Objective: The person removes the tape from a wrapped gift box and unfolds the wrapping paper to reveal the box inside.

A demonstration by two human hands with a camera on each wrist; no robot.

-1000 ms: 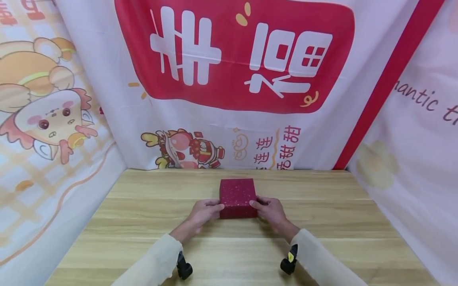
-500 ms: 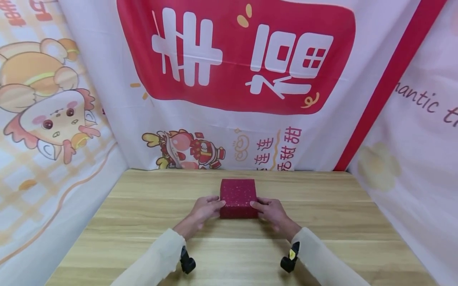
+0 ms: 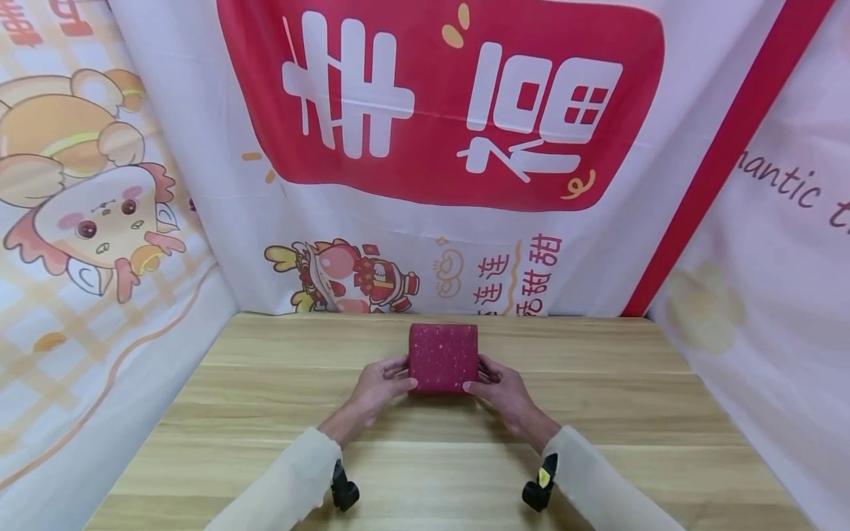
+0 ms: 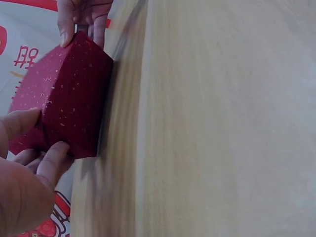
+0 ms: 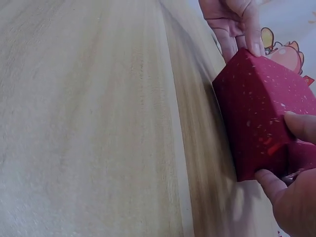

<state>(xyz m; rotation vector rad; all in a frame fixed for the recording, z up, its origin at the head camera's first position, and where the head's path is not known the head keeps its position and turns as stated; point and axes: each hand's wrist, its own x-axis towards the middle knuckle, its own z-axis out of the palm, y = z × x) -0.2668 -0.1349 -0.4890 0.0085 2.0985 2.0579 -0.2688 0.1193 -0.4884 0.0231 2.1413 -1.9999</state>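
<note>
A dark red box (image 3: 443,358) with pale specks is held between both hands near the far edge of the table. In the head view one broad face fills most of what shows of it. My left hand (image 3: 380,383) grips the left side, thumb on the near corner. Its fingers reach along the side in the left wrist view. On the opposite side, my right hand (image 3: 502,387) holds the box in the same way. The right wrist view shows the box (image 5: 261,113) tilted, with the right thumb on its speckled face. Whether its underside touches the table is unclear.
The wooden table (image 3: 425,472) runs up to a hanging cloth (image 3: 192,133) with red and white print at the back. Patterned cloths also hang at the left and right. A black wrist camera (image 3: 344,493) sits under each cream sleeve (image 3: 285,479).
The box has tipped between the hands. Its broad face now turns more toward the head camera, and the front side seen earlier is mostly out of sight. Both hands keep hold of it.
</note>
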